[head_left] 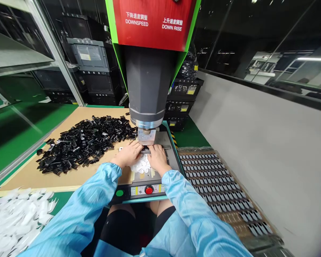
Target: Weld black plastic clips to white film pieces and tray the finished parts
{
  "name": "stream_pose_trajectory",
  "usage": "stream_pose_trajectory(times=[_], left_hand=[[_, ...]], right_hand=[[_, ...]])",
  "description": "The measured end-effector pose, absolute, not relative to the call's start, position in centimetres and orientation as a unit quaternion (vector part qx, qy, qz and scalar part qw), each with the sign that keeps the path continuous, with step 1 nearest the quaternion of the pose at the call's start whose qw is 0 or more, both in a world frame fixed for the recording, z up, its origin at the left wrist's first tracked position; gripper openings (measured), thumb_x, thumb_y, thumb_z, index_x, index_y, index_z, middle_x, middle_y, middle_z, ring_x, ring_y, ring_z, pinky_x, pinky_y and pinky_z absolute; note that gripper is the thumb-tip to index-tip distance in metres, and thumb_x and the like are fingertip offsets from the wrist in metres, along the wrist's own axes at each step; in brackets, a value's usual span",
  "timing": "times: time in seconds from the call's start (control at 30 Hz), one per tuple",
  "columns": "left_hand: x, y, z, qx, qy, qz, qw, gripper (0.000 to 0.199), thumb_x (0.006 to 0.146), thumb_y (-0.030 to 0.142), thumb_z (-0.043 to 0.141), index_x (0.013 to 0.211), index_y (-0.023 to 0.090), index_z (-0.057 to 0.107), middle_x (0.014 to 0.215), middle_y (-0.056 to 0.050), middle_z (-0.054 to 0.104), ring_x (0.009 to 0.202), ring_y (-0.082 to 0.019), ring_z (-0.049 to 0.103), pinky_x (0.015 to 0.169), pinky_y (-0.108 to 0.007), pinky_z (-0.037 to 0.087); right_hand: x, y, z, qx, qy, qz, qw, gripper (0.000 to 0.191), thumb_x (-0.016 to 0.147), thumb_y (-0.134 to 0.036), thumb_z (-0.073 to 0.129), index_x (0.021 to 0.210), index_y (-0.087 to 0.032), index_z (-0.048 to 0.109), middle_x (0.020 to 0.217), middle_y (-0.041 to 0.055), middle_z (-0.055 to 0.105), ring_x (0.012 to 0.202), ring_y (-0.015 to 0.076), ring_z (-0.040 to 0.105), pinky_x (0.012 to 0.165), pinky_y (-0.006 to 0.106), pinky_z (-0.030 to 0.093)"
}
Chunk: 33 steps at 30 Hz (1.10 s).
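Observation:
Both hands meet at a small dark part in a fixture, right under the clear-looking head of a press. My left hand comes in from the left, its fingers together and touching the part's left side. From the right, my right hand has its fingertips at the part's other side. Fingers hide most of the part. Small white pieces lie between my wrists on the press base. A big heap of black clip-like parts spreads to the left of my left hand.
White pieces are piled at the lower left. A green button and a red button sit on the front panel. Rows of grey parts fill a tray on the right. Black crates stand behind, and a grey wall runs along the right.

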State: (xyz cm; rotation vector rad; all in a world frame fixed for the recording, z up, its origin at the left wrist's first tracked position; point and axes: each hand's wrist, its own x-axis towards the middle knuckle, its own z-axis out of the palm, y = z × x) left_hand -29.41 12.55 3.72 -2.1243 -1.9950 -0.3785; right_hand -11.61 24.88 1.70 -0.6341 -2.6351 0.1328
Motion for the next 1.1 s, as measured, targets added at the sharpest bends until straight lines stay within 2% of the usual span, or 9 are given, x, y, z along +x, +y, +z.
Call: stream_pose_trajectory(times=[0.17, 0.27, 0.37, 0.53, 0.63, 0.7, 0.9, 1.0, 1.1], left_hand=[[-29.0, 11.1, 3.2, -0.688, -0.7, -0.172, 0.083, 0.052, 0.098, 0.029, 0.06, 0.147, 0.014, 0.051, 0.154, -0.019, 0.056, 0.148, -0.036, 0.049, 0.123, -0.054, 0.043], [-29.3, 7.6, 2.1, -0.645, -0.73, -0.219, 0.051, 0.057, 0.103, 0.04, 0.056, 0.154, 0.016, 0.047, 0.157, -0.018, 0.056, 0.144, -0.035, 0.054, 0.123, -0.055, 0.044], [-29.5, 2.1, 0.1, -0.609, -0.754, -0.244, 0.024, 0.068, 0.102, 0.053, 0.058, 0.159, 0.019, 0.043, 0.16, -0.017, 0.053, 0.149, -0.035, 0.05, 0.125, -0.056, 0.043], [-28.0, -5.1, -3.5, -0.584, -0.788, -0.197, -0.005, 0.092, 0.088, 0.064, 0.071, 0.166, 0.029, 0.038, 0.17, -0.011, 0.043, 0.155, -0.038, 0.042, 0.129, -0.059, 0.037], [-26.8, -5.9, -4.5, -0.569, -0.801, -0.187, 0.007, 0.093, 0.087, 0.061, 0.071, 0.167, 0.03, 0.036, 0.17, -0.011, 0.043, 0.157, -0.04, 0.04, 0.132, -0.064, 0.026], [-26.4, -5.7, -4.8, -0.56, -0.808, -0.183, 0.013, 0.09, 0.089, 0.059, 0.07, 0.167, 0.028, 0.036, 0.169, -0.013, 0.043, 0.157, -0.039, 0.039, 0.133, -0.064, 0.025], [-26.4, -4.9, -4.7, -0.555, -0.81, -0.19, 0.006, 0.085, 0.09, 0.061, 0.069, 0.163, 0.027, 0.041, 0.166, -0.014, 0.046, 0.156, -0.039, 0.039, 0.132, -0.064, 0.025], [-26.6, -3.2, -4.2, -0.555, -0.803, -0.219, -0.013, 0.087, 0.092, 0.067, 0.066, 0.163, 0.024, 0.041, 0.166, -0.016, 0.044, 0.156, -0.039, 0.04, 0.13, -0.059, 0.033], [-26.8, 0.0, -3.5, -0.547, -0.803, -0.234, -0.024, 0.103, 0.087, 0.075, 0.07, 0.167, 0.021, 0.034, 0.172, -0.02, 0.032, 0.159, -0.041, 0.033, 0.128, -0.058, 0.035]], right_hand=[[-10.4, 25.0, 1.8, -0.222, -0.939, 0.095, 0.245, 0.051, 0.096, -0.023, 0.065, 0.146, -0.021, 0.056, 0.134, 0.013, 0.064, 0.128, 0.0322, 0.05, 0.111, 0.049, 0.047], [-6.8, 26.0, 1.6, -0.206, -0.93, 0.129, 0.277, 0.049, 0.096, -0.022, 0.062, 0.146, -0.02, 0.058, 0.141, 0.0129, 0.063, 0.134, 0.0306, 0.051, 0.116, 0.049, 0.047], [-0.9, 27.4, 1.0, -0.197, -0.927, 0.139, 0.286, 0.044, 0.098, -0.026, 0.062, 0.142, -0.021, 0.062, 0.142, 0.0127, 0.064, 0.139, 0.0308, 0.05, 0.122, 0.053, 0.043], [7.4, 28.1, -0.9, -0.208, -0.947, 0.153, 0.192, 0.06, 0.093, -0.032, 0.069, 0.152, -0.026, 0.058, 0.158, 0.0115, 0.056, 0.156, 0.0333, 0.038, 0.127, 0.057, 0.038], [8.8, 27.7, -2.1, -0.211, -0.956, 0.148, 0.14, 0.073, 0.088, -0.031, 0.075, 0.157, -0.031, 0.054, 0.163, 0.0099, 0.051, 0.159, 0.0339, 0.036, 0.127, 0.059, 0.037], [8.9, 27.5, -2.6, -0.219, -0.956, 0.137, 0.138, 0.075, 0.086, -0.029, 0.077, 0.157, -0.032, 0.053, 0.165, 0.0097, 0.05, 0.159, 0.0336, 0.036, 0.127, 0.06, 0.037], [7.8, 27.4, -2.4, -0.227, -0.951, 0.137, 0.158, 0.061, 0.094, -0.035, 0.072, 0.152, -0.027, 0.057, 0.162, 0.0109, 0.053, 0.159, 0.032, 0.035, 0.128, 0.057, 0.035], [5.7, 27.5, -2.6, -0.232, -0.95, 0.123, 0.171, 0.073, 0.097, -0.043, 0.068, 0.162, -0.022, 0.044, 0.168, 0.0141, 0.045, 0.163, 0.0317, 0.029, 0.131, 0.056, 0.03], [2.3, 27.4, -2.8, -0.234, -0.954, 0.114, 0.147, 0.097, 0.096, -0.053, 0.068, 0.172, -0.016, 0.022, 0.176, 0.0181, 0.028, 0.167, 0.0332, 0.019, 0.134, 0.057, 0.023]])
